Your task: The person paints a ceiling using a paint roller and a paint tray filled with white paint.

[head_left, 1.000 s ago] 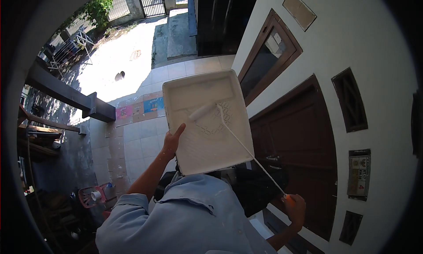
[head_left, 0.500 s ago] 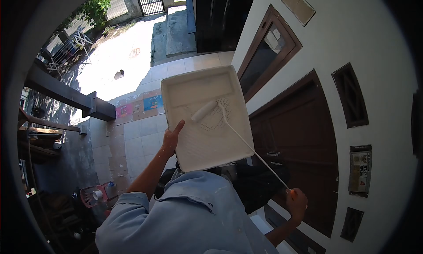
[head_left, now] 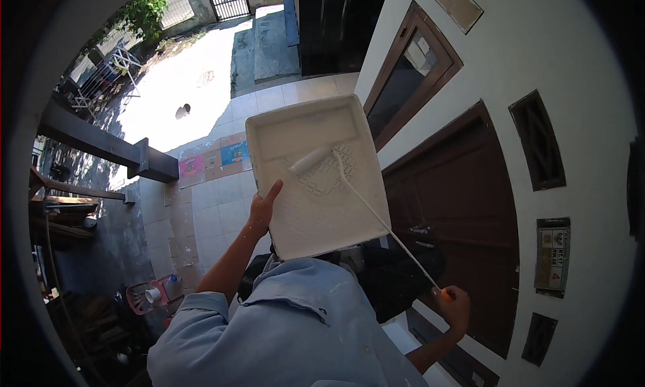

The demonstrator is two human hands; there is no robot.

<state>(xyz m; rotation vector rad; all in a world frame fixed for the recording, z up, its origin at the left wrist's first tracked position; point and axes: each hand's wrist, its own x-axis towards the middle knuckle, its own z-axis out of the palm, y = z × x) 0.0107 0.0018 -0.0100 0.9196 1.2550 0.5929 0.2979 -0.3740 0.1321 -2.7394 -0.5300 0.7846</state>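
Note:
My left hand [head_left: 264,209] grips the left rim of a white paint tray [head_left: 322,229], its thumb lying over the edge and the other fingers hidden beneath. Off-white paint fills the far, deeper end of the tray. On the ridged slope rests a paint roller [head_left: 312,163], its sleeve coated with paint. A long, thin white rod runs from the sleeve over the tray's right rim to an orange handle [head_left: 447,294]. Around that handle my right hand [head_left: 455,308] is closed, to the lower right of the tray.
A brown door [head_left: 457,232] and a wood-framed window [head_left: 416,68] stand in the white wall at right. Flattened cardboard [head_left: 208,160] lies on the tiles. At left are a dark post [head_left: 107,144] and a pink plastic chair [head_left: 153,295] holding a white cup.
The roller sleeve has moved slightly farther up the tray toward the paint pool. My right hand stays on the handle, and my left hand keeps the tray in nearly the same place.

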